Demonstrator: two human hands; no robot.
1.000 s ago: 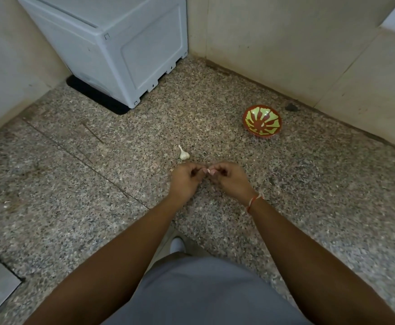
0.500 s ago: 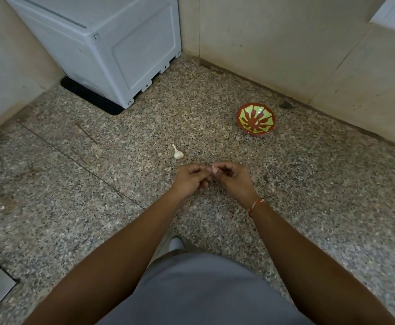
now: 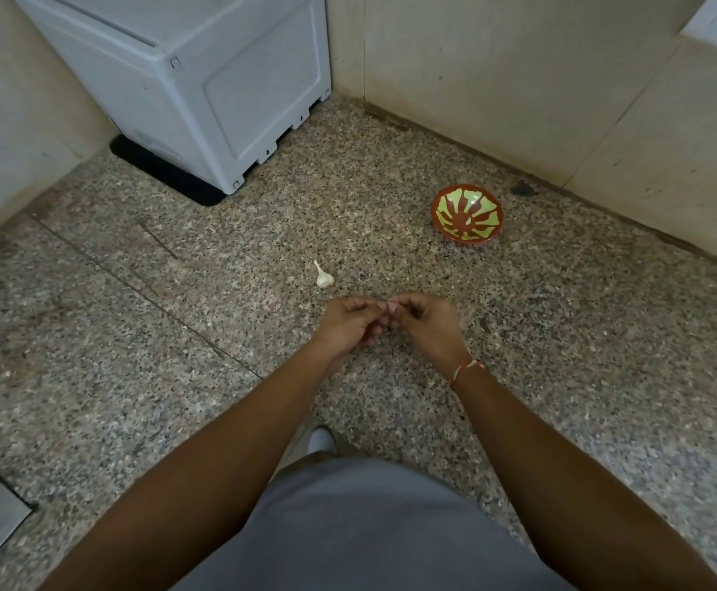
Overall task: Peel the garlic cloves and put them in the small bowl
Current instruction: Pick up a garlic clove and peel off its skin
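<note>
On the speckled floor, head view: left hand & right hand meet fingertip to fingertip, both grips pinching a small clove, mostly hidden. Garlic bulb lies just beyond the hands. Bowl sits well apart, right, near wall. White box at back left.

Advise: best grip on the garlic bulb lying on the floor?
Probably pinch the garlic bulb across its round body, from above: it lies on its side on the granite floor, thin stem pointing up-left, nothing around it.
</note>
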